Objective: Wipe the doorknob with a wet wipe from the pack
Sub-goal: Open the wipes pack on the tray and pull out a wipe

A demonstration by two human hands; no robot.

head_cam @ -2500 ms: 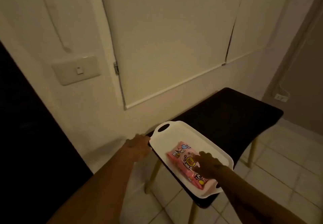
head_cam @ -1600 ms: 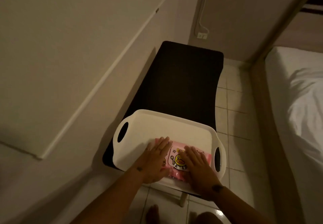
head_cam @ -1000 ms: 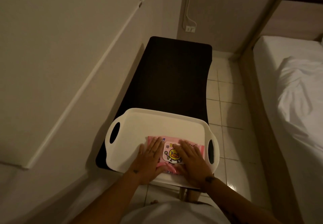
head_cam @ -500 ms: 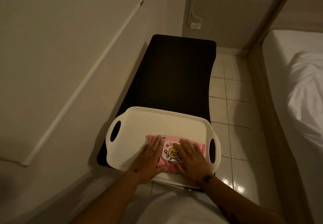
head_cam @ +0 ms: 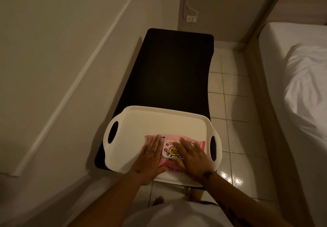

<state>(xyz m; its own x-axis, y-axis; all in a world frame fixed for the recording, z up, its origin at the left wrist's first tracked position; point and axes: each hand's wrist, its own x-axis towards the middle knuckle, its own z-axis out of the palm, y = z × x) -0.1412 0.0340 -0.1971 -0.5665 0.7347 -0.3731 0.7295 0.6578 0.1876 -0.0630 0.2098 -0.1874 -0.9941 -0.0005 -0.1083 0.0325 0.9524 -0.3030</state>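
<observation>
Left hand and right hand flat, fingers extended, pressing wet wipe pack in white tray; nothing grasped.

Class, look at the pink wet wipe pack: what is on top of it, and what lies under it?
Both hands, left hand and right hand, press flat on the wet wipe pack. Under it is the white tray; the tray beneath the pack is hidden.

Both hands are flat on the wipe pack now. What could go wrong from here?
The tray overhangs the bench's near end, and both the left hand and right hand press there, so it may tip or slide off. The pack's lid looks closed; lifting it one-handed could drag the light pack along. No doorknob is in view, so the wipe must be carried away.
</observation>
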